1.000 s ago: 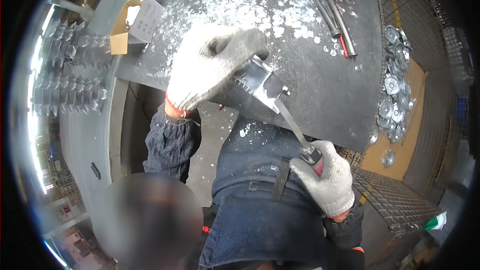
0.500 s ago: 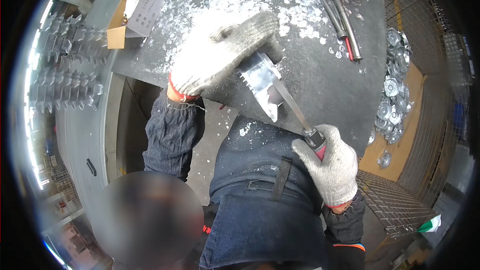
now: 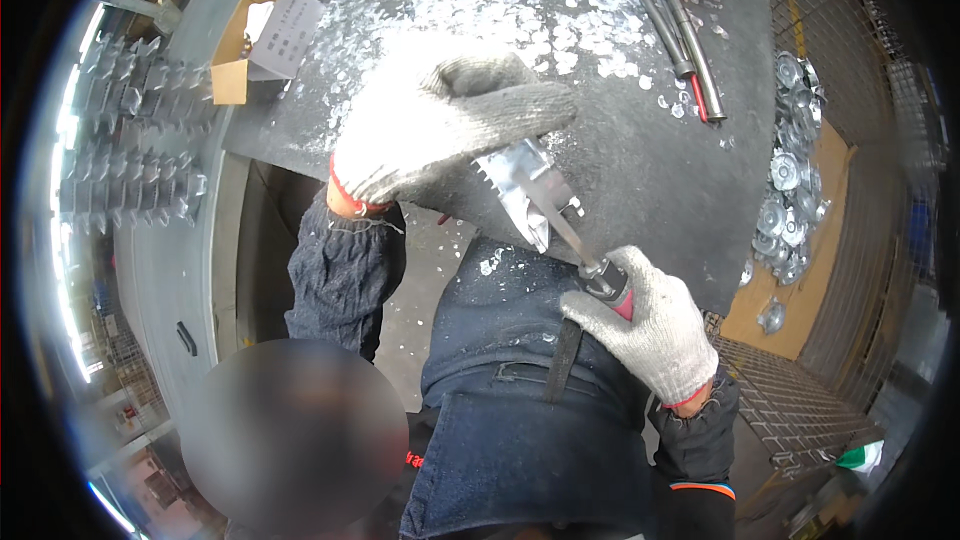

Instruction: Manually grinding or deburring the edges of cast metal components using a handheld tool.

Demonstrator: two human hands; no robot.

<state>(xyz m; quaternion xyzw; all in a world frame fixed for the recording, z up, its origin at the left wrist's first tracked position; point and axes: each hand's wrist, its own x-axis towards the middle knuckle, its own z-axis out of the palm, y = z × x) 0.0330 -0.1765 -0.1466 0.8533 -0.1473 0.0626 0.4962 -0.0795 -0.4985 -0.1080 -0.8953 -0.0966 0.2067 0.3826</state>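
Observation:
My left hand (image 3: 440, 125), in a knitted glove glaring white, grips a shiny metal casting (image 3: 512, 202) from above, at the table's near edge. Toothed along one side, the casting has its upper end covered by my glove. My right hand (image 3: 655, 325), also gloved, is closed around the red and black handle of a file (image 3: 570, 236). The file's flat blade slants up and left, its tip lying against the casting's face. The fingertips of my left hand stay partly hidden.
Silvery flakes (image 3: 600, 40) litter the dark table (image 3: 660, 200). Metal rods (image 3: 695, 55), one partly red, lie at far right, and a cardboard box (image 3: 285, 35) stands far left. Round metal parts (image 3: 785, 175) are heaped beyond the right edge; finned castings (image 3: 130, 180) are stacked at left.
My right hand has moved left with the file, whose blade now reaches farther over the casting. My left hand has turned slightly, and the casting has shifted a little with it.

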